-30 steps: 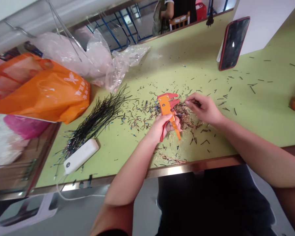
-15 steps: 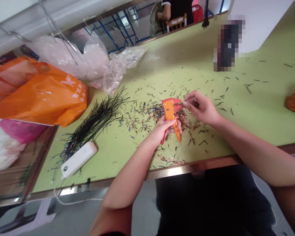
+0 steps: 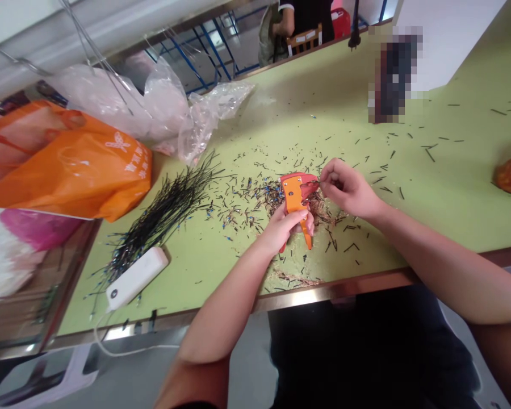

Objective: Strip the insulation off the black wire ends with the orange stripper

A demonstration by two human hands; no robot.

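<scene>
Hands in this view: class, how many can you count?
3: the person's left hand gripping orange wire strippers, the right hand beside the strippers' jaws, and a co-worker's hand at the top of the view, partly hidden.

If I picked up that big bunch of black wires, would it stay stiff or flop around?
The bunch of black wires would probably flop and droop, because its thin strands already fan out loosely on the green table. It will likely feel light for its size. I can't see anything tying it, so some strands might slip out.
</scene>
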